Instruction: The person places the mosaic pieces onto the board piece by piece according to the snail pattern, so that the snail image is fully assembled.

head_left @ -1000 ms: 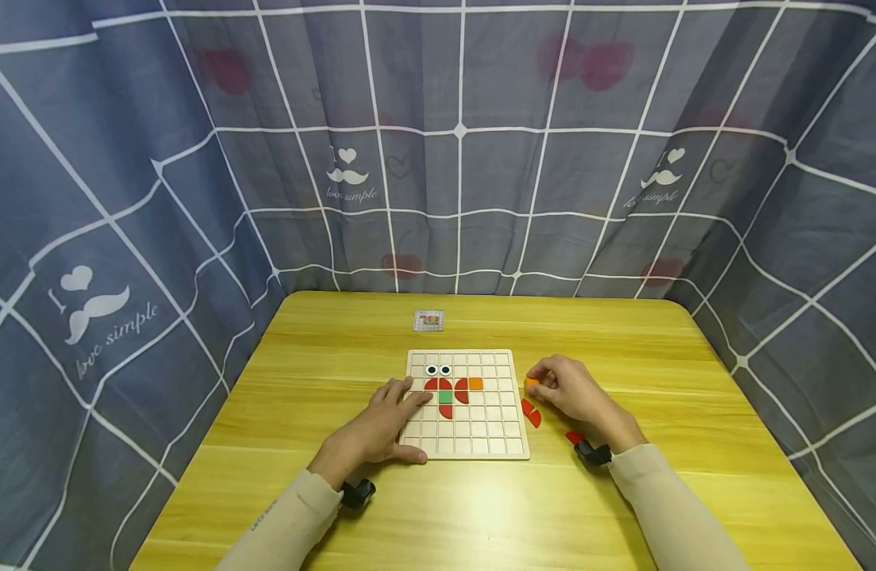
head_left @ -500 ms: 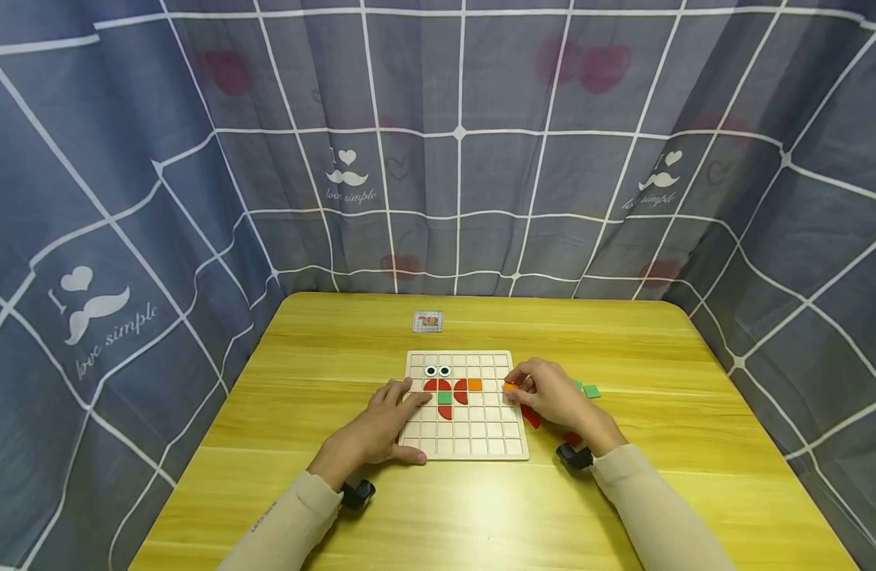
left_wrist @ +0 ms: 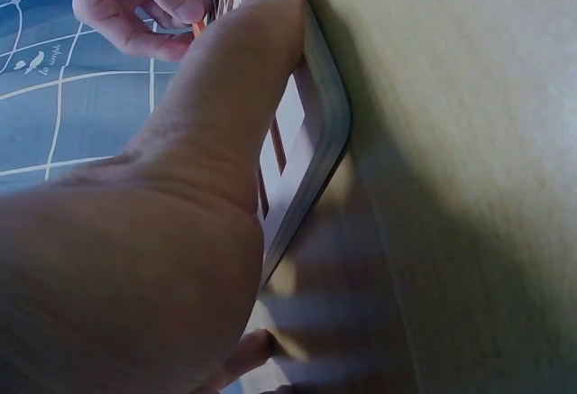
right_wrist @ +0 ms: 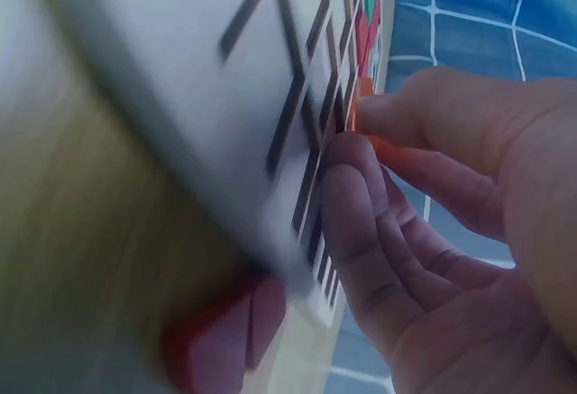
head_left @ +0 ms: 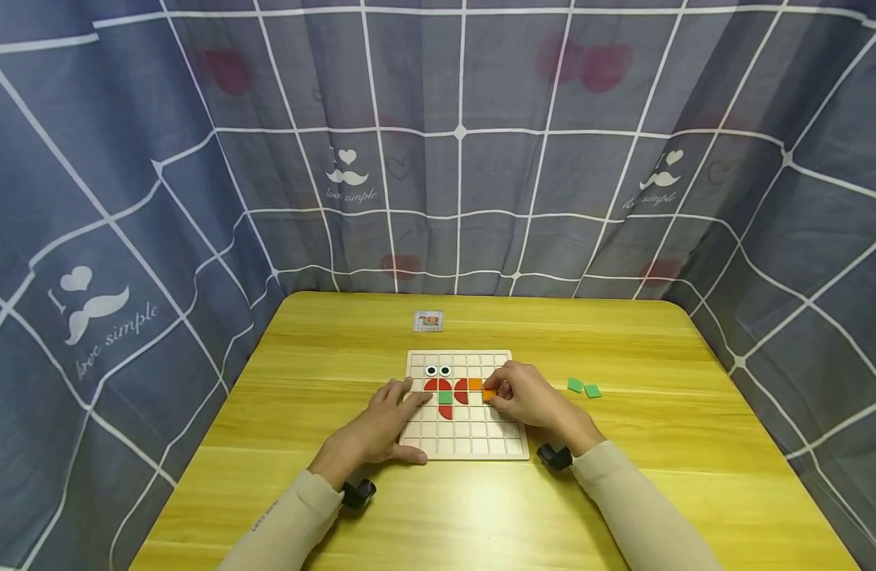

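Note:
A pale wooden grid board lies on the table. My left hand rests on its left side, fingers spread, thumb at the front edge. My right hand pinches an orange square tile low over the grid, right at the lower right of another orange tile set in the board. Red quarter-round tiles, a green square tile and two round eye tiles also sit in its cells. In the right wrist view, thumb and fingers close on the orange tile's edge.
Two loose green tiles lie on the table right of the board. Red pieces lie by the board's edge, under my right hand. A small picture card lies behind the board. A checked curtain surrounds the table's back and sides.
My right hand has carried the orange tile leftward from the table beside the board to over the grid. The green tiles came into view behind it. My left hand has stayed still.

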`<state>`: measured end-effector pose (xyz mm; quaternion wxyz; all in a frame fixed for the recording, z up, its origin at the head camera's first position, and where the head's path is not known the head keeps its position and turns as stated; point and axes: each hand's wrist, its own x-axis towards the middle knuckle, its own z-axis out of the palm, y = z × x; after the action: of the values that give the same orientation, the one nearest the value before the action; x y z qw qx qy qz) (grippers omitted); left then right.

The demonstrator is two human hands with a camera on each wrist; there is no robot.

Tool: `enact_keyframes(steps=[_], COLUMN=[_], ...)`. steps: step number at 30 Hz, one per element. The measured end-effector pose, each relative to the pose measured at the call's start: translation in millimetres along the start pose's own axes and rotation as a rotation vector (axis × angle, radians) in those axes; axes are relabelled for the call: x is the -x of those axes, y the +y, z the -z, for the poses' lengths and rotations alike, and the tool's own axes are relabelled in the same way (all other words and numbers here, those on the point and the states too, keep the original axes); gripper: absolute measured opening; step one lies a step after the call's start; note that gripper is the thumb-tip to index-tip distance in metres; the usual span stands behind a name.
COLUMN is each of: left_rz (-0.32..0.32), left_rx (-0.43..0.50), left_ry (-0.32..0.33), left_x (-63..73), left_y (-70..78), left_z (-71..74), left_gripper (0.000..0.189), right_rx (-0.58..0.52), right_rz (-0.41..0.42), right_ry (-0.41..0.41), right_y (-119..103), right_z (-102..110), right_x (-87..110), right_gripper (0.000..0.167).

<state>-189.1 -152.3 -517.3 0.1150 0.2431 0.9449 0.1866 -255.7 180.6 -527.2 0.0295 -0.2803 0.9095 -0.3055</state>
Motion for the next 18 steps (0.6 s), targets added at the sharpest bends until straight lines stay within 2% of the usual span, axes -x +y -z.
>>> enact_keyframes(steps=[8, 18], left_rz=[0.011, 0.013], left_rx=[0.008, 0.014], left_ry=[-0.007, -0.01], left_x=[-0.7, -0.5], left_y=[1.5, 2.2], left_z=[1.0, 2.4], left_gripper=[0.109, 0.108], right_rx=[0.036, 0.037], right_rz=[0.064, 0.097], right_ry=[0.004, 0.016], right_y=[-10.7, -14.5], right_z=[-9.0, -7.7], right_x=[-4.9, -4.4], right_gripper=[0.006, 0.015])
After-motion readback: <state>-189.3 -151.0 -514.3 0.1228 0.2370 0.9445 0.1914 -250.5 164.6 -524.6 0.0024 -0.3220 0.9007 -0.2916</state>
